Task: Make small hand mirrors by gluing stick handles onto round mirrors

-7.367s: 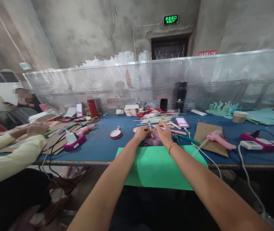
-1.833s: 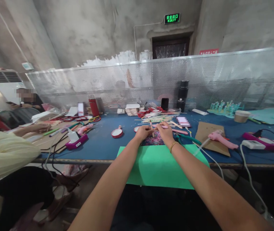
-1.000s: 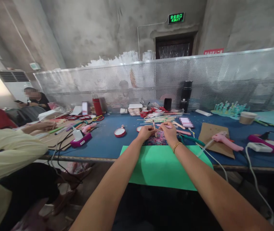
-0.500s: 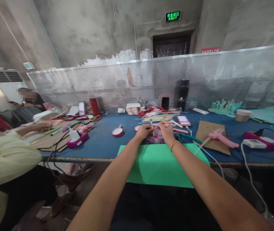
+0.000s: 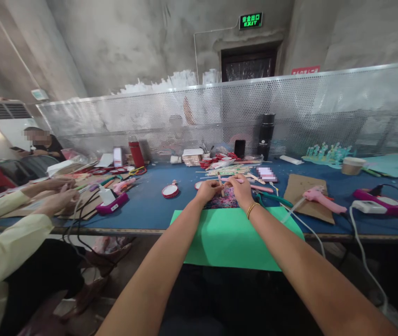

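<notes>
The lit wall sign reads "安全出口 EXIT".

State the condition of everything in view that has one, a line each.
Left hand: closed on a stick
Right hand: closed on a pink tool
Green sheet: extending past the edge of the table
Glue gun: lying partly over cardboard
Black flask: upright, capped
Red bottle: upright
Paper cup: upright
Exit sign: lit

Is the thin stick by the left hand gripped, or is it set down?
Gripped: the left hand pinches the thin stick, whose far end shows clear. Cannot tell whether its near end touches the multicoloured surface.
</notes>
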Demonstrator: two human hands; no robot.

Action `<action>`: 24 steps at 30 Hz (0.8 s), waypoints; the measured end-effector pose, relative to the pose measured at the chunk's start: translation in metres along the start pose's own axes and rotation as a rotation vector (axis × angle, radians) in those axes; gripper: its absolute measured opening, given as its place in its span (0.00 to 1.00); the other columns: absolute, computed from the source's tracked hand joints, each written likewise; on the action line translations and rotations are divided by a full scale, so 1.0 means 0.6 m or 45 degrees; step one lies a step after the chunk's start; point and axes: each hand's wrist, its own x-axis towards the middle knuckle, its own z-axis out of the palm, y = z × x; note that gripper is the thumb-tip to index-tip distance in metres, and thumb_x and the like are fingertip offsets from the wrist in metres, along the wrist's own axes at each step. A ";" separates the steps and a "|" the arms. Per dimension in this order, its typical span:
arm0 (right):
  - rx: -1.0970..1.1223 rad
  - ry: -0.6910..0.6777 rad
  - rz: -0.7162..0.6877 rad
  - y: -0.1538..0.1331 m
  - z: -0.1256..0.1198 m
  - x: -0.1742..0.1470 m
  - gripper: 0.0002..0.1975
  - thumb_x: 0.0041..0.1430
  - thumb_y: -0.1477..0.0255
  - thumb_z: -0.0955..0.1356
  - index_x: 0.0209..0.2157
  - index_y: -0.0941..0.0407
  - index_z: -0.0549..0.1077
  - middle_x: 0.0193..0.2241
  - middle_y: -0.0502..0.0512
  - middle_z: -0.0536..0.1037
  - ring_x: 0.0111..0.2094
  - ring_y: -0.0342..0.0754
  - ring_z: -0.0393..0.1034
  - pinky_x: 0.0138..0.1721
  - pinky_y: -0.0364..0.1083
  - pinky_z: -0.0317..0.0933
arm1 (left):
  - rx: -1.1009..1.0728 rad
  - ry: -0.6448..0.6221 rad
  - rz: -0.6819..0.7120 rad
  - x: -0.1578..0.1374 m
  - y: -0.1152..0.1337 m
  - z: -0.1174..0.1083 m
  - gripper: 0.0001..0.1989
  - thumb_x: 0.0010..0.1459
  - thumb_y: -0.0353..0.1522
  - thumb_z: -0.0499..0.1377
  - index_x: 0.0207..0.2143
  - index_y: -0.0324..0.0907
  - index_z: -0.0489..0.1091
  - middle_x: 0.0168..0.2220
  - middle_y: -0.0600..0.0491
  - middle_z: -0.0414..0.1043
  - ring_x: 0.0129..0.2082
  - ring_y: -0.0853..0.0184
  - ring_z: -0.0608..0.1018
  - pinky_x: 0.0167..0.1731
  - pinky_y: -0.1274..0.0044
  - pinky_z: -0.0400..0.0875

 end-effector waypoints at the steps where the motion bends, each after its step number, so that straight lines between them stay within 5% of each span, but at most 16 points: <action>1: -0.010 0.022 -0.002 0.000 -0.001 0.000 0.07 0.48 0.66 0.67 0.22 0.53 0.67 0.19 0.48 0.76 0.26 0.48 0.73 0.34 0.47 0.67 | 0.005 0.001 0.003 0.000 0.000 0.000 0.21 0.44 0.49 0.62 0.23 0.38 0.70 0.20 0.58 0.64 0.21 0.74 0.62 0.23 0.78 0.53; 24: -0.032 0.007 -0.026 0.003 -0.001 0.001 0.07 0.48 0.66 0.68 0.22 0.53 0.68 0.20 0.48 0.76 0.26 0.47 0.71 0.34 0.46 0.65 | -0.018 0.013 0.023 0.007 -0.016 0.001 0.21 0.45 0.48 0.63 0.25 0.37 0.73 0.20 0.57 0.65 0.21 0.74 0.62 0.23 0.79 0.54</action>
